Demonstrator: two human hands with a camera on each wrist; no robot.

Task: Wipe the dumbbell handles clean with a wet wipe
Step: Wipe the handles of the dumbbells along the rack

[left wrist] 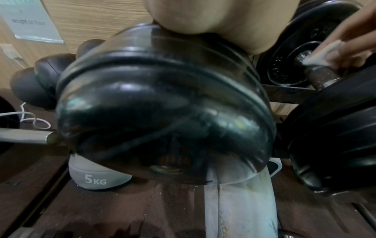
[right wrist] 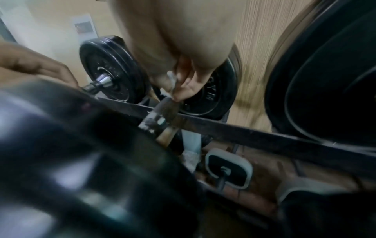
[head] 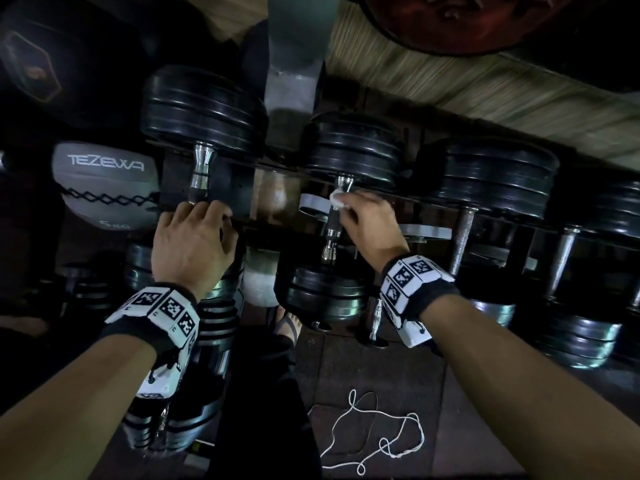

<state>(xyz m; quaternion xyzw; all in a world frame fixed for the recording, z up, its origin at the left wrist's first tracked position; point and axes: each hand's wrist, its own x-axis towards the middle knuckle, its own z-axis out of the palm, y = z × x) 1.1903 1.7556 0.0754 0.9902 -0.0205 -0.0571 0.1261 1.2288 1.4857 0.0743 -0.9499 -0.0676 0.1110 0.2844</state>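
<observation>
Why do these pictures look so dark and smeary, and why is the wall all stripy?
Head view: dim light makes the black rubber dumbbells nearly vanish, and the wooden wall streaks from motion. Left wrist view: the nearest black weight plate sits too close, so it bulges and blurs, with pale glare spots. Right wrist view: blurriest, though the right hand pinching the white wet wipe still shows.

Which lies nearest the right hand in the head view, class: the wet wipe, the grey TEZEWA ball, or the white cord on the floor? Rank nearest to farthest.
1. wet wipe: pinched in the right hand, on the handle.
2. white cord: floor, below.
3. grey TEZEWA ball: far left.
</observation>
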